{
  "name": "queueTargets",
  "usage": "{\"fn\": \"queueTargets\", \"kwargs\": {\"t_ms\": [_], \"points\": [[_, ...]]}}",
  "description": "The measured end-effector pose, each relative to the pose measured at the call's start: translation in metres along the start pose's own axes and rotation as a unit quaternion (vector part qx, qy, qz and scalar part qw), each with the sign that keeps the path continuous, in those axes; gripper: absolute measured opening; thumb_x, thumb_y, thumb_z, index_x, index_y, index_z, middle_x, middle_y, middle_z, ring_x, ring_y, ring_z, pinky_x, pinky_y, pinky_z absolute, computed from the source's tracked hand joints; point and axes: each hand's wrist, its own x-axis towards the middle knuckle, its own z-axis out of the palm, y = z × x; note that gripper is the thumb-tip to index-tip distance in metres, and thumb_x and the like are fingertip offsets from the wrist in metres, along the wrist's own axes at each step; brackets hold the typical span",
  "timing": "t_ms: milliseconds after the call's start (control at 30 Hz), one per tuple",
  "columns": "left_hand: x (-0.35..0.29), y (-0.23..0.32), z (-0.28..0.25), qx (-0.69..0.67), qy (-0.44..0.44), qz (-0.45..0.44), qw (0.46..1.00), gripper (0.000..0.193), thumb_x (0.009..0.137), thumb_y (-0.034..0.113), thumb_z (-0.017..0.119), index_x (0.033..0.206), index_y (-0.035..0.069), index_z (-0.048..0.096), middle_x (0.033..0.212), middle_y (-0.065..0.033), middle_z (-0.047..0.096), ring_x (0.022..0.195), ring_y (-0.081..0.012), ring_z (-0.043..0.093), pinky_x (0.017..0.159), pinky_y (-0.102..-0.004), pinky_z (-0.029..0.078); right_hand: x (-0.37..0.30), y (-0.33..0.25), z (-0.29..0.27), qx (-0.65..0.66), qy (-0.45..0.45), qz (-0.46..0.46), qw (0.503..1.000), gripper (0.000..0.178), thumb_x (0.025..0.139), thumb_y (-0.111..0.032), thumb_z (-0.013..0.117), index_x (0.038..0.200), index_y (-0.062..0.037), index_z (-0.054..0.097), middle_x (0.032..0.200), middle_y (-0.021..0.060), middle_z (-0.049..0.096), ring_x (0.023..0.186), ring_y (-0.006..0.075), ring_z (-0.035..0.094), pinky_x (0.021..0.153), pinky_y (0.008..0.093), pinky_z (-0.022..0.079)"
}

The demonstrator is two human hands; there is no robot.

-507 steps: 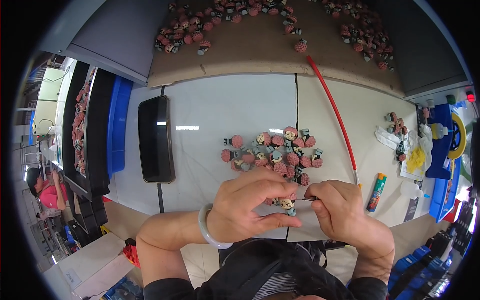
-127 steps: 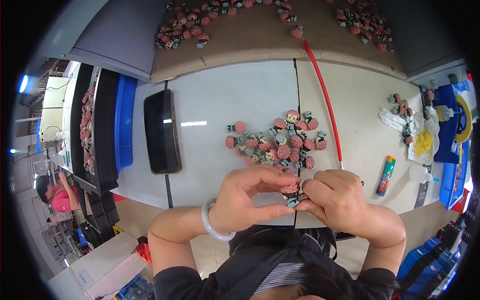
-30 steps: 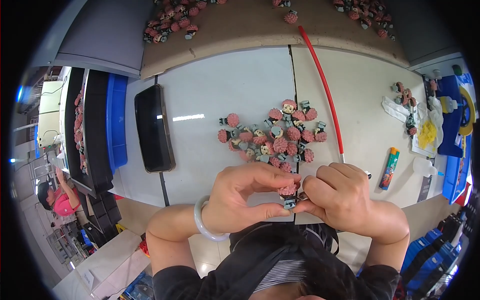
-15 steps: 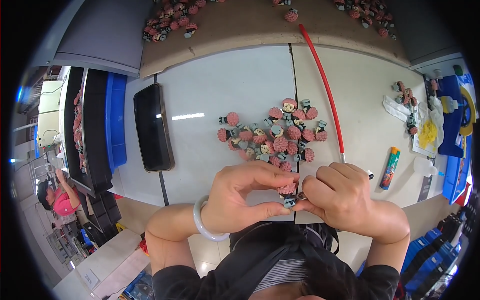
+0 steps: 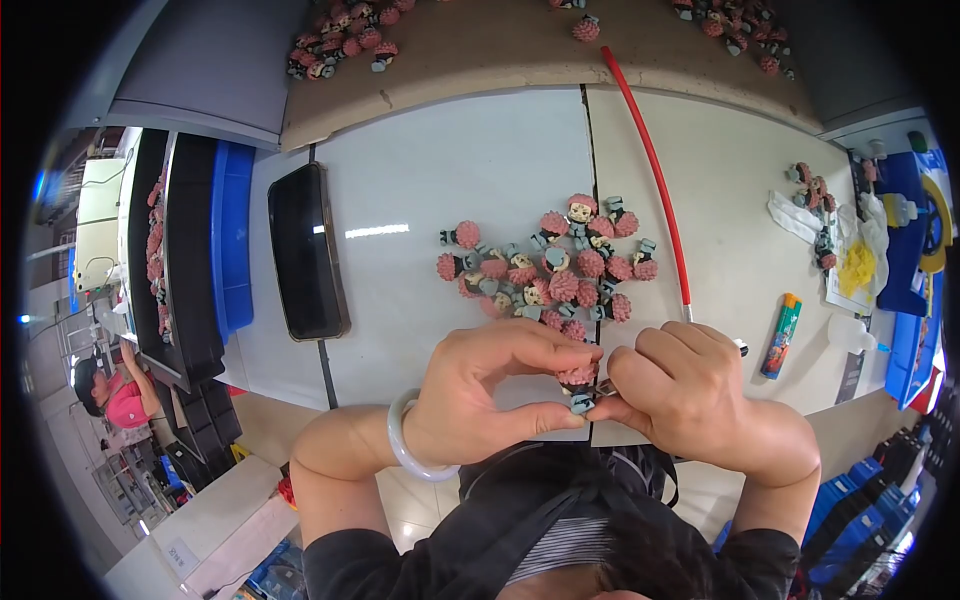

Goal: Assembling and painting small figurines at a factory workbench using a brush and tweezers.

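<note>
Nearest, one small figurine (image 5: pixel 577 378) with pink hair is between the two hands, above the table edge. The left hand (image 5: pixel 485 390) pinches it with thumb and fingertips; the right hand (image 5: pixel 680 395) has its fingers curled tightly around one slim tool (image 5: pixel 606 389), the thumb at the figurine's side. I judge that this piece is in the middle of its handling. Just beyond, on the worktable (image 5: pixel 430 150), lies one group of loose figurines (image 5: pixel 563 287), about twenty; they overlap, so I cannot count exactly, nor tell which are finished. Around them are one phone (image 5: pixel 306 250), one red stick (image 5: pixel 655 175) and one lighter (image 5: pixel 781 337). At right there are about four more figurines (image 5: pixel 824 245). Farthest, the brown shelf (image 5: pixel 480 75) bears two heaps, left (image 5: pixel 350 42) and right (image 5: pixel 745 35), probably many pieces left, with one single figurine (image 5: pixel 586 29) between.
</note>
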Motion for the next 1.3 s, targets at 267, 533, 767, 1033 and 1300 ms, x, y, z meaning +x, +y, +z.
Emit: {"fn": "queueTargets", "kwargs": {"t_ms": [267,533,767,1033,1300], "points": [[-0.001,0.001,-0.001,-0.061,-0.020,-0.010,0.998,0.035,0.068,-0.011,0.066,0.100,-0.003,0.055,0.104,-0.0172,0.059,0.103,-0.0249,0.056,0.087,-0.0332,0.046,0.001,0.002,-0.001,0.001,0.005,-0.013,1.000,0.037,0.061,-0.036,0.069,0.069,-0.0057,0.049,0.056,0.0030,0.038,0.046,0.0190,0.043,0.041,0.0305,0.034],[0.000,0.002,0.000,-0.066,-0.023,-0.007,0.998,0.034,0.068,-0.009,0.067,0.099,-0.003,0.056,0.105,-0.0180,0.059,0.102,-0.0242,0.056,0.087,-0.0337,0.046,0.001,0.004,0.001,0.010,0.028,-0.019,0.999,0.038,0.063,-0.039,0.067,0.068,-0.0060,0.050,0.054,0.0025,0.037,0.044,0.0188,0.041,0.040,0.0303,0.033],[-0.001,0.003,0.000,-0.075,-0.023,-0.013,0.997,0.034,0.068,-0.009,0.067,0.099,-0.002,0.055,0.106,-0.0190,0.058,0.102,-0.0237,0.056,0.087,-0.0347,0.046,0.001,0.006,0.004,0.024,0.041,-0.026,0.999,0.041,0.066,-0.044,0.064,0.065,-0.0064,0.048,0.052,0.0026,0.036,0.042,0.0193,0.040,0.038,0.0308,0.031],[-0.002,0.001,-0.002,-0.115,-0.050,-0.027,0.992,0.036,0.070,-0.009,0.066,0.100,0.000,0.050,0.112,-0.0195,0.055,0.107,-0.0246,0.053,0.090,-0.0374,0.044,0.002,0.010,0.004,0.052,0.043,-0.041,0.997,0.041,0.066,-0.044,0.064,0.064,-0.0069,0.048,0.051,0.0024,0.036,0.041,0.0193,0.039,0.038,0.0305,0.030],[0.001,-0.001,-0.003,-0.135,-0.082,-0.025,0.987,0.041,0.071,-0.008,0.065,0.102,0.005,0.043,0.116,-0.0212,0.050,0.114,-0.0273,0.047,0.095,-0.0411,0.039,-0.001,0.013,0.002,0.094,0.041,-0.016,0.995,0.043,0.064,-0.044,0.068,0.066,-0.0059,0.048,0.052,0.0032,0.045,0.042,0.0203,0.045,0.038,0.0292,0.034]]}}
